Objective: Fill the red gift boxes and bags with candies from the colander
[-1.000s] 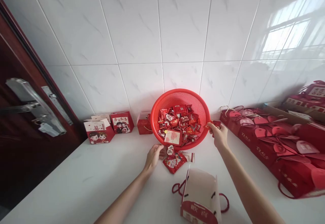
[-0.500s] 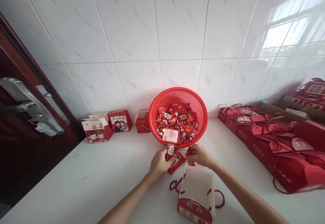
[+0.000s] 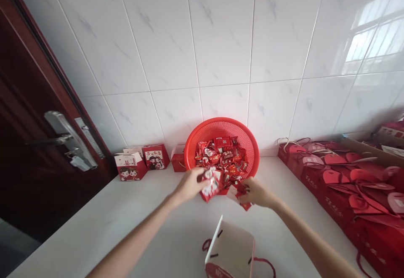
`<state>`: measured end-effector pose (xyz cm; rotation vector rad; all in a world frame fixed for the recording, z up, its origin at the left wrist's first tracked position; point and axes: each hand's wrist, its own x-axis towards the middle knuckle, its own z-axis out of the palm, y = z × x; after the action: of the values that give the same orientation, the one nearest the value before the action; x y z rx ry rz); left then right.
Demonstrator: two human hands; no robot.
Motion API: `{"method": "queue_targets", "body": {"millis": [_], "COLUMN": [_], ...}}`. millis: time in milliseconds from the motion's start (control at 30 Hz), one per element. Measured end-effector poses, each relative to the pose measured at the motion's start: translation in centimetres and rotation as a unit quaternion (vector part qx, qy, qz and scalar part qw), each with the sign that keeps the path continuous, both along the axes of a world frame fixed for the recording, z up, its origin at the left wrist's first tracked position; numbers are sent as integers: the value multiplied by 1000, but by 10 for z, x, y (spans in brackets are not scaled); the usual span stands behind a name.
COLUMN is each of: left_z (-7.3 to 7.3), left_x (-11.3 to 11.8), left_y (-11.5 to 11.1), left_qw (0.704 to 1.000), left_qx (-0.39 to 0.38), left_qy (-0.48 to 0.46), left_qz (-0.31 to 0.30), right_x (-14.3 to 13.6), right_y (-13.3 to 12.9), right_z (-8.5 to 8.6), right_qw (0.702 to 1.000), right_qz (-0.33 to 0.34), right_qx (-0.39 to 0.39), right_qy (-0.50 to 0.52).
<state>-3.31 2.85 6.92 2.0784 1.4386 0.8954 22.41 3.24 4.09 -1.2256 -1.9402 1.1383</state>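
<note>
A red plastic basket (image 3: 254,152) holds many wrapped candies (image 3: 225,154) and leans tilted near the wall. At its front left rim, my left hand (image 3: 190,184) is closed on red candy packets (image 3: 211,184) with white print. My right hand (image 3: 257,191) grips red candy packets (image 3: 243,194) just in front of the basket's right front edge; their exact number is hidden by the fingers. Below both hands, an opened gift box (image 3: 232,246) with a pale inside and dark red cord handles lies on the counter.
Small printed gift boxes (image 3: 130,166) stand by the wall at left, with a red box (image 3: 179,159) beside the basket. Rows of red gift boxes (image 3: 331,185) fill the right side, near a cardboard carton (image 3: 362,145). A dark wooden door (image 3: 34,101) borders the counter's left.
Both hands, still holding packets, have lifted away from the gift box, the left one toward the basket's rim. The whole view has shifted, and the gift box appears lower.
</note>
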Motion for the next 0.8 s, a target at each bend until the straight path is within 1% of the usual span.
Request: {"method": "queue_targets", "body": {"millis": [33, 67, 133, 167, 200, 233, 267, 300, 367, 467, 567, 667, 800], "left_z": [19, 36, 65, 75, 81, 84, 84, 82, 72, 48, 22, -6, -37], "left_x": [1, 4, 11, 14, 17, 18, 18, 17, 12, 4, 3, 7, 10], "left_y": [15, 31, 61, 72, 80, 85, 86, 84, 73, 55, 40, 28, 18], "left_qw": [999, 996, 980, 974, 972, 970, 970, 970, 970, 976, 985, 989, 980], "left_qx": [34, 70, 159, 181, 191, 201, 208, 214, 224, 208, 164, 129, 124], "left_qy": [13, 33, 52, 57, 59, 62, 65, 66, 64, 58, 52, 65, 151], "left_qz": [16, 41, 106, 123, 126, 122, 111, 97, 66, 17, -26, -40, -30], "right_x": [-1, -4, -13, -18, -22, -25, -26, -25, -20, -12, -10, -14, -17], "right_y": [9, 20, 41, 50, 57, 62, 64, 65, 64, 59, 57, 54, 50], "right_z": [13, 25, 47, 55, 61, 65, 66, 65, 61, 53, 48, 43, 38], "right_qw": [1000, 998, 988, 982, 976, 970, 966, 962, 956, 939, 920, 904, 882], "right_qz": [-14, -43, -112, -137, -158, -172, -181, -186, -186, -180, -173, -160, -157], "right_qx": [11, 33, 78, 93, 104, 109, 108, 102, 76, 23, -32, -81, -111], "right_qy": [10, 26, 69, 90, 110, 130, 149, 170, 215, 291, 352, 389, 431]}}
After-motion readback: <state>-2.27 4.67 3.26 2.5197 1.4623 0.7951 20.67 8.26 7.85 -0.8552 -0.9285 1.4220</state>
